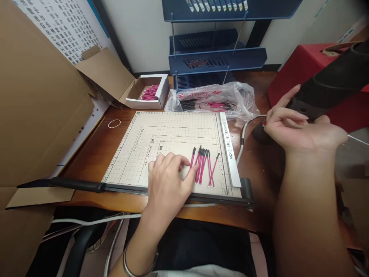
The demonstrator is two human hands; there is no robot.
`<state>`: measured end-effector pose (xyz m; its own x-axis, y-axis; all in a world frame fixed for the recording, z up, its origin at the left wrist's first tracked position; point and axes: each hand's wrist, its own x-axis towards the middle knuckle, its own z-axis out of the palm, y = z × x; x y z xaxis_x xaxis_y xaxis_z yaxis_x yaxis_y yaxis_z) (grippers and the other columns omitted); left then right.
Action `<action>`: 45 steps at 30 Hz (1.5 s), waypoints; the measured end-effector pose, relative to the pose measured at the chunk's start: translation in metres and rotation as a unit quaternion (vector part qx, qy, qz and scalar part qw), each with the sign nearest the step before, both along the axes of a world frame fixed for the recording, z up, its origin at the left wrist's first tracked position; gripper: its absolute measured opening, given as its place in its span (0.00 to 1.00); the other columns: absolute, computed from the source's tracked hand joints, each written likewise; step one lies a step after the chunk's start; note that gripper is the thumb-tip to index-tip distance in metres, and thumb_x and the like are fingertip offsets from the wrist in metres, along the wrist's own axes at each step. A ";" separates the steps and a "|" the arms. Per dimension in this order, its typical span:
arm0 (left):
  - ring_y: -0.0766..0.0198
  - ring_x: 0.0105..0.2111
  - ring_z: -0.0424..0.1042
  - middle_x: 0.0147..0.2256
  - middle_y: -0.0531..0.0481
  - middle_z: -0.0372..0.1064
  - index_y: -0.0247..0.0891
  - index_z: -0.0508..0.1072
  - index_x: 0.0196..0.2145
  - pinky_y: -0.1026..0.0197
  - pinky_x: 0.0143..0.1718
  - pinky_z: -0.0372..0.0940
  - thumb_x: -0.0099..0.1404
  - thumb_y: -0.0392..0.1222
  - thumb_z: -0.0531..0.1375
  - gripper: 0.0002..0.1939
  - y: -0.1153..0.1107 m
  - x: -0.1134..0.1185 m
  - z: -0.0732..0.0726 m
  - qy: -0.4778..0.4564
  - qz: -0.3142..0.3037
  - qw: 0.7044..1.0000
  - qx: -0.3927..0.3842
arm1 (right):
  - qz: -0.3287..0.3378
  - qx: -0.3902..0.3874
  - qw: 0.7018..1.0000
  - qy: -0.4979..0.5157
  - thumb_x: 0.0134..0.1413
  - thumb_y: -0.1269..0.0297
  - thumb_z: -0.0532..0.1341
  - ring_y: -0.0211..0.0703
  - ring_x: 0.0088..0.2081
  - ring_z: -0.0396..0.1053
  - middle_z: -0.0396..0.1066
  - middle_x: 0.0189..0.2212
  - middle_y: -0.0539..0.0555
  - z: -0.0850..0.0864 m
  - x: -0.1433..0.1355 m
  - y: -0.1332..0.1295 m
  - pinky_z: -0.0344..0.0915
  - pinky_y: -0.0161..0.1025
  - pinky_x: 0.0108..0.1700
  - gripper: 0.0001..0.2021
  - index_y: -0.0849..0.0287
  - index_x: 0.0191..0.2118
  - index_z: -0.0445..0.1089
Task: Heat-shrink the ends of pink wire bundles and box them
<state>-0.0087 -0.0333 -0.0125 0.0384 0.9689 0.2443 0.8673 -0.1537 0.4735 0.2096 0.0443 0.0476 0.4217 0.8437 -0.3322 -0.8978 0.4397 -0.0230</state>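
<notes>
My left hand (pixel 171 177) rests on the paper cutter (pixel 123 157), its thumb and index finger bent around a short pink wire (pixel 192 157) with a black end. Just right of the thumb lies a loose bundle of similar pink wires (pixel 203 165), black ends pointing away from me and bare tips toward me. One wire crosses another at the bundle's right side. On the far right, my right hand (pixel 305 129) is raised, palm up with curled fingers, against the mouth of a black tube-shaped device (pixel 331 84). Whatever those fingers hold is hidden.
An open small box (pixel 164 92) holds more pink wires. Beside it lies a clear plastic bag (pixel 242 96) with black and pink wires. Behind stands a blue tray rack (pixel 216 61). The cutter's handle (pixel 77 184) sticks out leftward. A rubber band (pixel 114 123) lies on the table.
</notes>
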 end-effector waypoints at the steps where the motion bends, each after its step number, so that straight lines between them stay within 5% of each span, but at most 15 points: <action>1: 0.57 0.34 0.66 0.30 0.52 0.71 0.42 0.75 0.33 0.52 0.39 0.53 0.68 0.46 0.66 0.08 0.000 0.000 0.000 -0.004 0.000 1.000 -0.002 | 0.004 -0.003 1.000 0.005 0.64 0.35 0.53 0.38 0.33 0.70 0.71 0.40 0.61 0.003 0.005 0.006 0.52 0.33 0.21 0.28 0.55 0.41 0.74; 6: 0.57 0.35 0.67 0.31 0.52 0.70 0.42 0.75 0.34 0.52 0.39 0.53 0.69 0.45 0.64 0.07 -0.001 -0.002 -0.001 -0.013 -0.004 1.000 -0.003 | 0.070 -0.013 0.997 0.042 0.68 0.34 0.37 0.39 0.28 0.63 0.71 0.36 0.64 0.011 0.030 0.027 0.46 0.27 0.15 0.39 0.59 0.63 0.66; 12: 0.57 0.35 0.67 0.31 0.52 0.71 0.42 0.75 0.36 0.51 0.41 0.54 0.71 0.46 0.62 0.07 -0.004 -0.005 -0.002 -0.027 -0.016 0.999 -0.007 | 0.086 -0.017 0.995 0.047 0.66 0.31 0.39 0.33 0.20 0.49 0.72 0.32 0.59 0.009 0.029 0.020 0.47 0.27 0.14 0.40 0.59 0.64 0.61; 16: 0.57 0.36 0.67 0.32 0.53 0.71 0.43 0.75 0.37 0.51 0.40 0.54 0.71 0.44 0.62 0.06 -0.006 -0.007 -0.002 -0.033 -0.025 0.999 0.000 | 0.140 -0.093 0.954 -0.247 0.68 0.37 0.44 0.26 0.15 0.40 0.66 0.24 0.51 0.003 0.007 -0.010 0.38 0.27 0.13 0.33 0.64 0.52 0.66; 18: 0.57 0.36 0.67 0.32 0.53 0.72 0.43 0.75 0.37 0.51 0.40 0.54 0.71 0.44 0.61 0.05 -0.007 -0.008 -0.002 -0.034 -0.031 0.999 0.006 | 0.194 -0.090 0.817 -0.535 0.60 0.35 0.53 0.29 0.16 0.43 0.66 0.25 0.51 -0.005 -0.006 -0.035 0.40 0.33 0.14 0.28 0.58 0.40 0.70; 19: 0.57 0.36 0.67 0.33 0.52 0.72 0.43 0.75 0.37 0.51 0.40 0.55 0.71 0.44 0.62 0.05 -0.007 -0.009 -0.002 -0.032 -0.033 0.999 0.008 | 0.196 -0.096 0.704 -0.676 0.58 0.34 0.56 0.30 0.16 0.45 0.67 0.25 0.50 -0.010 -0.012 -0.048 0.46 0.35 0.16 0.27 0.55 0.37 0.71; 21: 0.57 0.36 0.68 0.33 0.52 0.73 0.44 0.75 0.38 0.51 0.40 0.55 0.71 0.43 0.61 0.04 -0.008 -0.009 -0.002 -0.027 -0.037 0.999 0.010 | 0.218 -0.114 0.606 -0.757 0.51 0.49 0.71 0.33 0.21 0.57 0.70 0.26 0.51 -0.019 -0.021 -0.073 0.51 0.35 0.23 0.15 0.55 0.34 0.77; 22: 0.57 0.36 0.68 0.33 0.52 0.73 0.44 0.74 0.38 0.51 0.41 0.55 0.71 0.44 0.61 0.04 -0.008 -0.009 -0.002 -0.023 -0.039 0.999 0.012 | 0.196 -0.127 0.492 -0.839 0.53 0.51 0.69 0.34 0.24 0.61 0.70 0.26 0.51 -0.023 -0.024 -0.082 0.54 0.35 0.26 0.11 0.53 0.32 0.78; 24: 0.55 0.37 0.69 0.36 0.50 0.74 0.43 0.74 0.40 0.50 0.41 0.56 0.72 0.49 0.62 0.09 -0.009 -0.005 -0.002 -0.004 -0.040 0.999 0.028 | 0.164 -0.141 0.340 -0.915 0.59 0.53 0.65 0.38 0.27 0.66 0.72 0.27 0.50 -0.030 -0.027 -0.095 0.55 0.37 0.31 0.10 0.51 0.31 0.78; 26: 0.52 0.39 0.69 0.39 0.46 0.74 0.41 0.72 0.41 0.49 0.41 0.56 0.70 0.60 0.61 0.19 -0.010 0.000 -0.002 0.040 -0.036 0.997 0.053 | 0.149 -0.146 0.243 -0.947 0.63 0.53 0.59 0.39 0.26 0.65 0.71 0.25 0.49 -0.034 -0.028 -0.100 0.51 0.38 0.30 0.15 0.52 0.29 0.76; 28: 0.48 0.40 0.68 0.40 0.43 0.73 0.39 0.71 0.42 0.48 0.40 0.57 0.66 0.69 0.61 0.28 -0.010 0.007 -0.001 0.092 -0.030 0.993 0.065 | 0.148 -0.156 0.195 -0.957 0.66 0.52 0.55 0.39 0.22 0.59 0.67 0.21 0.49 -0.035 -0.028 -0.101 0.46 0.38 0.28 0.20 0.54 0.25 0.71; 31: 0.47 0.40 0.69 0.41 0.42 0.73 0.38 0.70 0.42 0.47 0.40 0.58 0.66 0.67 0.63 0.27 -0.010 0.012 0.003 0.123 -0.028 0.991 0.054 | 0.166 -0.150 0.175 -0.959 0.68 0.51 0.52 0.38 0.19 0.54 0.64 0.18 0.48 -0.031 -0.031 -0.098 0.41 0.38 0.27 0.24 0.55 0.21 0.65; 36: 0.49 0.42 0.70 0.41 0.44 0.73 0.40 0.70 0.44 0.47 0.41 0.60 0.68 0.46 0.61 0.10 -0.007 0.007 0.010 0.119 -0.039 0.992 0.035 | 0.255 -0.062 0.205 -0.943 0.69 0.53 0.52 0.35 0.20 0.61 0.68 0.20 0.44 -0.026 -0.037 -0.096 0.42 0.37 0.26 0.17 0.51 0.31 0.71; 42: 0.46 0.40 0.70 0.40 0.42 0.73 0.38 0.70 0.43 0.45 0.40 0.63 0.67 0.62 0.61 0.23 -0.007 0.013 0.014 0.165 -0.036 0.985 0.020 | 0.224 -0.070 0.229 -0.945 0.68 0.56 0.53 0.35 0.19 0.61 0.69 0.21 0.48 -0.029 -0.035 -0.100 0.46 0.35 0.25 0.16 0.54 0.34 0.74; 45: 0.47 0.40 0.71 0.40 0.41 0.72 0.37 0.71 0.43 0.45 0.39 0.65 0.69 0.55 0.60 0.17 -0.006 0.015 0.020 0.184 -0.042 0.982 0.003 | 0.215 -0.088 0.240 -0.943 0.68 0.56 0.54 0.34 0.19 0.59 0.67 0.19 0.49 -0.029 -0.031 -0.103 0.49 0.34 0.24 0.18 0.56 0.32 0.75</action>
<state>0.0064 -0.0392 0.0072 0.2045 0.9571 0.2053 0.9639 -0.2335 0.1283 0.1788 -0.0582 0.0185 -0.1509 0.9868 0.0595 0.8195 0.1586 -0.5507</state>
